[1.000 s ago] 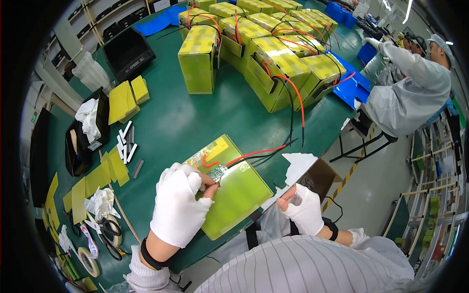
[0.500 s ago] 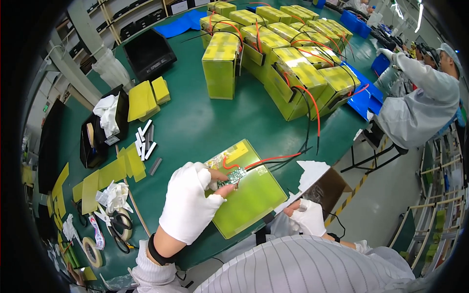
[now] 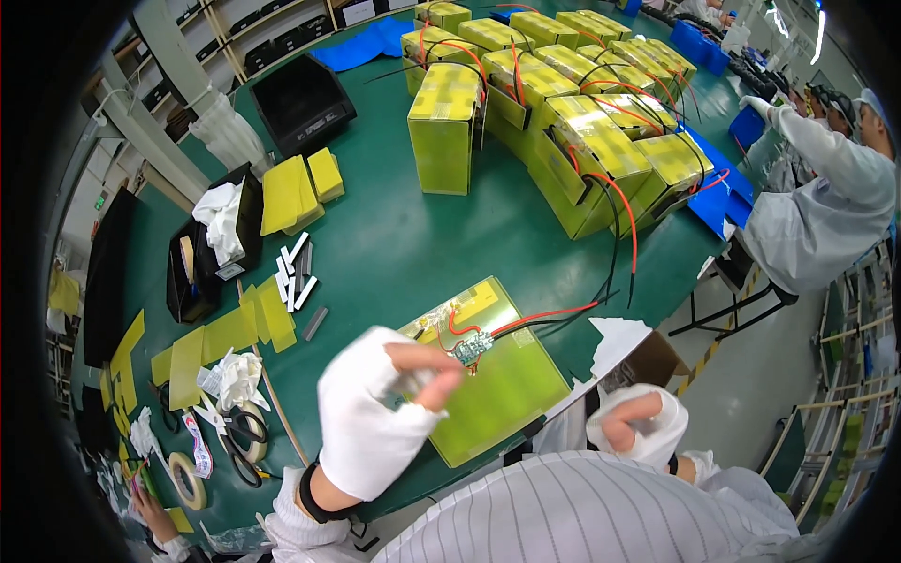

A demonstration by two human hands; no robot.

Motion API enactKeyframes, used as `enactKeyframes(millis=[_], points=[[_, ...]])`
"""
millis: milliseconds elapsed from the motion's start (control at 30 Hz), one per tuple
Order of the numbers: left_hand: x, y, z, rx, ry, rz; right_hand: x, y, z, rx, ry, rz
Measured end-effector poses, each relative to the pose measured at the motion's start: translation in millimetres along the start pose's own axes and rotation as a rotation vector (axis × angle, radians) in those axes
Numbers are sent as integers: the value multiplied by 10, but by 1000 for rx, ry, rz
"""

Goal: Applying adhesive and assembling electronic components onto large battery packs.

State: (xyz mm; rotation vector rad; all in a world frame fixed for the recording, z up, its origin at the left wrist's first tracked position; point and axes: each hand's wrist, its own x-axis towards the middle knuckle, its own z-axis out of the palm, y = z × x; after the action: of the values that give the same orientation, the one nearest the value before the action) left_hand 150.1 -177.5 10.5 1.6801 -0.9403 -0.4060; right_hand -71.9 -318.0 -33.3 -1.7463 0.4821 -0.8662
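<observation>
A small green circuit board [image 3: 473, 348] with red and black wires lies on a flat yellow-green block [image 3: 502, 394] near the table's front edge. My left hand [image 3: 375, 413], in a white glove with bare thumb and forefinger, hovers over the block's left side, just short of the circuit board. It is slightly blurred; its thumb and forefinger are apart with nothing seen between them. My right hand [image 3: 640, 424], gloved the same way, is off the table edge at the right of the block. Its fingers are curled in, and whatever they may hold is hidden.
Yellow wrapped battery packs [image 3: 446, 131] with red and black leads stand at the back. At the left are scissors [image 3: 242, 433], tape rolls [image 3: 188, 480], yellow sheets [image 3: 230, 330] and a black bin [image 3: 300, 103]. A cardboard box [image 3: 654, 361] sits by my right hand. A co-worker [image 3: 826, 188] sits at the right.
My left hand has let go of the circuit board and drawn back toward me. My right hand has moved right and turned, its fingers curled. The view has shifted slightly.
</observation>
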Motion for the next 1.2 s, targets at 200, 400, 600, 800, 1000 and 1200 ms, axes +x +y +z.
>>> enactKeyframes(millis=[200,400,600,800,1000,1200], points=[[-92,-13,120,-63,-294,-69,431,104,340,83,-228,-10],[-110,-49,129,-87,-215,-161,458,123,458,143,-249,6],[-86,-36,189,-216,-115,-230,494,121,445,68,-253,-40],[-81,-69,167,-75,-185,-173,532,104,428,6,-278,-131],[-126,-48,93,45,34,-47,689,185,213,-214,-96,-32],[-87,-50,162,354,-8,209,880,83,340,-216,-367,-363]])
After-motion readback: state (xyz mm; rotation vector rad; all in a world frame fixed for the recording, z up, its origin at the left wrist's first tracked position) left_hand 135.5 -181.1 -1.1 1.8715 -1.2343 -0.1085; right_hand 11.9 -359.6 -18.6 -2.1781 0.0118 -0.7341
